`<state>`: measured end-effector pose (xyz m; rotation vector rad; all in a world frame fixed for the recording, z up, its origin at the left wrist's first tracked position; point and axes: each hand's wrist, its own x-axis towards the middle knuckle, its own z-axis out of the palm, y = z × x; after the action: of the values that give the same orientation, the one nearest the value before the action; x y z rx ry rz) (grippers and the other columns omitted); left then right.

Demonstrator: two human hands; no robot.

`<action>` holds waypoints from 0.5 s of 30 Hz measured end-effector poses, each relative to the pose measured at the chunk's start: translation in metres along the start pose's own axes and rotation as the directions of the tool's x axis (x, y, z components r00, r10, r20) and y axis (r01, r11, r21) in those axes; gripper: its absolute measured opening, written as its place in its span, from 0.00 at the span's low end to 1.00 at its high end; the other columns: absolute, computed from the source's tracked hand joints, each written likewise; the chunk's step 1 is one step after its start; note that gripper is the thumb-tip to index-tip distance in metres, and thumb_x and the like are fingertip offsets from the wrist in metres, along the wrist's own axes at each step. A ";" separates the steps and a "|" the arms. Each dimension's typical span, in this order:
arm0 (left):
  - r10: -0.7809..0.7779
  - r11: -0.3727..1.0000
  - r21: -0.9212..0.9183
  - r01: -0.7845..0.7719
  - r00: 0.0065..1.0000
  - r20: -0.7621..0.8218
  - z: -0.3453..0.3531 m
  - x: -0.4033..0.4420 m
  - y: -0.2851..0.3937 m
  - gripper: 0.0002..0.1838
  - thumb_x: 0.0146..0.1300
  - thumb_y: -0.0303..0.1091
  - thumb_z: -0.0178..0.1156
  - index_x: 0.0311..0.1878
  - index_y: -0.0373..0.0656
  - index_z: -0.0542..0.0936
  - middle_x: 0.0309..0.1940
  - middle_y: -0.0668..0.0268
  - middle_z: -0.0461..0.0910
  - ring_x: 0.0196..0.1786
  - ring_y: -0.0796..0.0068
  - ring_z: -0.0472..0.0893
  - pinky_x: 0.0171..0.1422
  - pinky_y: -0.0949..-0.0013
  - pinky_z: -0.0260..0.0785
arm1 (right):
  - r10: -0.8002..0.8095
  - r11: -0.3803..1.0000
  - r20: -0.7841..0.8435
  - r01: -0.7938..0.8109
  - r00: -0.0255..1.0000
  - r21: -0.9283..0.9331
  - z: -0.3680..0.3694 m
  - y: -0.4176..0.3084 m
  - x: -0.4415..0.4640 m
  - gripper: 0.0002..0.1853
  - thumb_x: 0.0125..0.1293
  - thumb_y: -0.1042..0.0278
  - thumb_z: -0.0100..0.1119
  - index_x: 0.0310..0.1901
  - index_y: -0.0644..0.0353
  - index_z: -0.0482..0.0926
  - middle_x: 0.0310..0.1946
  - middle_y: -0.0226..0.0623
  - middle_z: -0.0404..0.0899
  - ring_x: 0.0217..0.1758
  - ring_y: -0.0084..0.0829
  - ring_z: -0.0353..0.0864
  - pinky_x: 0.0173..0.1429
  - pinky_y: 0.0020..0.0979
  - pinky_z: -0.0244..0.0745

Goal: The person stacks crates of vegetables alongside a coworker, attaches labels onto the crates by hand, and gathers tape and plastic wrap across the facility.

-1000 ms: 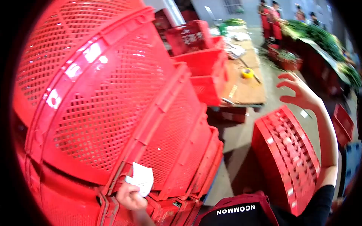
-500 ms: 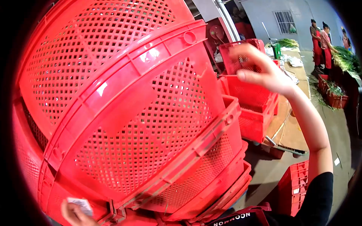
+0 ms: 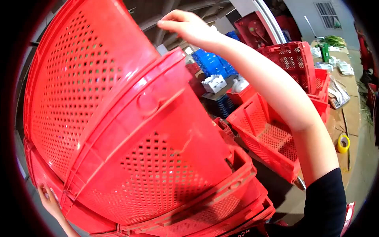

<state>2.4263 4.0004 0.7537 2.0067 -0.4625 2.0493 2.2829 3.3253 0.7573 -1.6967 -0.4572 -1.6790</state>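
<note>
A tall stack of red perforated plastic crates point(image 3: 197, 130) fills the left and middle of the view, tilted by the lens. My left hand point(image 3: 49, 201) is at the stack's lower left edge, fingers bent together around a small pale sliver that looks like a white paper slip point(image 3: 51, 193). Some of its fingertips are hard to make out against the crate. My right hand point(image 3: 189, 27) is raised near the upper crate's far corner. Its fingers stretch loosely to the left and hold nothing that I can see.
An open red crate point(image 3: 256, 134) stands beyond my right forearm, with more red crates point(image 3: 292, 59) behind it. A table point(image 3: 353, 118) at right bears yellow tape point(image 3: 343, 143), papers and a green container point(image 3: 324, 52). Blue crates point(image 3: 211, 63) are stacked farther back.
My view has swung so that the stack's side shows more. My right hand has gone up and left, over the stack's corner. My left hand has moved left along the lower edge.
</note>
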 end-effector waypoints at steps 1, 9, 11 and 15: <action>0.005 1.000 0.022 -0.005 1.000 -0.007 0.002 0.007 -0.001 0.18 0.64 0.39 0.51 0.50 0.33 0.71 0.34 0.60 0.75 0.37 0.70 0.73 0.45 0.71 0.65 | 0.025 1.000 0.013 -0.026 1.000 0.015 0.000 0.014 0.010 0.24 0.52 0.51 0.60 0.42 0.65 0.77 0.37 0.41 0.79 0.43 0.30 0.76 0.49 0.28 0.69; -0.374 0.910 0.281 0.304 0.894 0.246 0.008 0.027 0.103 0.29 0.65 0.55 0.41 0.47 0.33 0.70 0.36 0.43 0.75 0.39 0.50 0.76 0.42 0.59 0.66 | 0.011 0.999 0.226 -0.021 0.974 0.043 0.021 0.052 0.031 0.31 0.51 0.46 0.59 0.49 0.65 0.73 0.47 0.49 0.74 0.53 0.41 0.72 0.57 0.34 0.65; -0.436 0.887 0.301 0.351 0.850 0.295 0.015 0.026 0.114 0.31 0.64 0.57 0.41 0.50 0.33 0.68 0.38 0.43 0.75 0.42 0.50 0.76 0.44 0.61 0.66 | 0.009 0.995 0.243 -0.032 0.970 0.091 0.021 0.051 0.028 0.31 0.52 0.46 0.58 0.49 0.64 0.72 0.49 0.49 0.73 0.54 0.41 0.72 0.57 0.35 0.65; -0.229 0.933 0.310 0.185 0.967 0.112 0.027 0.027 0.129 0.33 0.65 0.55 0.41 0.60 0.33 0.61 0.53 0.45 0.68 0.59 0.54 0.68 0.61 0.66 0.59 | -0.054 0.976 0.338 -0.023 0.940 0.218 0.013 0.040 0.031 0.35 0.52 0.41 0.57 0.51 0.65 0.70 0.50 0.48 0.72 0.55 0.38 0.70 0.58 0.34 0.63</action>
<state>2.4010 3.8697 0.7731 2.2744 0.0423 1.9423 2.3222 3.2997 0.7794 -1.8235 -0.7913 -1.2873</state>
